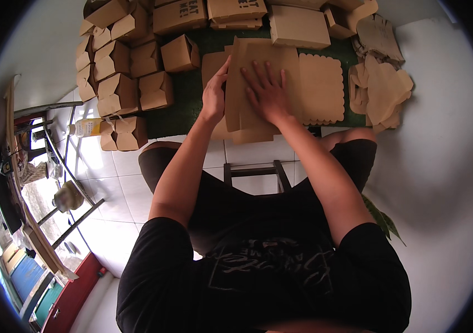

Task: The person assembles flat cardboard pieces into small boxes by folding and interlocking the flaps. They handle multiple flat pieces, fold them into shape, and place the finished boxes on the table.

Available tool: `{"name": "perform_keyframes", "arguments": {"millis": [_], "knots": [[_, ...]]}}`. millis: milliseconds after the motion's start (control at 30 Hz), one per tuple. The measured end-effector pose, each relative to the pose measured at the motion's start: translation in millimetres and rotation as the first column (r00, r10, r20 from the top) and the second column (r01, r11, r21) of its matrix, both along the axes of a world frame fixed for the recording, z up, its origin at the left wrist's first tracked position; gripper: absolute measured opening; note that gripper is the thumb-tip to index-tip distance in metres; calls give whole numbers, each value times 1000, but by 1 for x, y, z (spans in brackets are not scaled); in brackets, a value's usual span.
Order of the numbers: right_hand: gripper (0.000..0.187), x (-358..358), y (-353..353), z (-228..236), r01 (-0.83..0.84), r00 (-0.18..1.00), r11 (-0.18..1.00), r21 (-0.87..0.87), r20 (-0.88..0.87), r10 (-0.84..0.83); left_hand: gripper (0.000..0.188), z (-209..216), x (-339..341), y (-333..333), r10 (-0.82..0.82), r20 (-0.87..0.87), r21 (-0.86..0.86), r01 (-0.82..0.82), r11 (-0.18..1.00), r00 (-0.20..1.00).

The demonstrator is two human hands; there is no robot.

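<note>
A brown cardboard box blank (258,53) lies before me on the green table (183,114), its left panel folded partway up. My right hand (269,95) presses flat on the blank's middle, fingers spread. Along the raised left panel, my left hand (214,95) rests with its fingers stretched out against the outer side. A scalloped-edged panel (322,87) of flat cardboard extends to the right of my right hand. Part of another flat sheet (208,62) shows behind my left hand.
Several folded small boxes (111,58) crowd the table's left side. Larger closed boxes (180,16) and a plain box (300,26) line the far side. Flat cardboard pieces (383,89) are piled at right. A yellow-labelled bottle (85,127) stands left, near a metal rack (75,188).
</note>
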State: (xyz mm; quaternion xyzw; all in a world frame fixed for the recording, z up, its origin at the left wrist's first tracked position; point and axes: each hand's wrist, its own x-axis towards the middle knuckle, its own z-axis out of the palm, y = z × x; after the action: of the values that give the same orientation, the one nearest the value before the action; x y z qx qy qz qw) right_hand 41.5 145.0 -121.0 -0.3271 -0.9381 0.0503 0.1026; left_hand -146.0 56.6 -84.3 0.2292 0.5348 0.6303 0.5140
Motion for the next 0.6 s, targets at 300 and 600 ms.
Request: {"name": "perform_keyframes", "arguments": {"millis": [300, 600], "knots": [[61, 2, 0, 0, 2, 997, 999, -34, -82, -5, 58, 3, 8, -3, 49, 87, 86, -56, 995, 995], [56, 7, 2, 6, -63, 994, 997, -44, -97, 58, 64, -3, 21, -3, -47, -306, 103, 82, 991, 951]]}}
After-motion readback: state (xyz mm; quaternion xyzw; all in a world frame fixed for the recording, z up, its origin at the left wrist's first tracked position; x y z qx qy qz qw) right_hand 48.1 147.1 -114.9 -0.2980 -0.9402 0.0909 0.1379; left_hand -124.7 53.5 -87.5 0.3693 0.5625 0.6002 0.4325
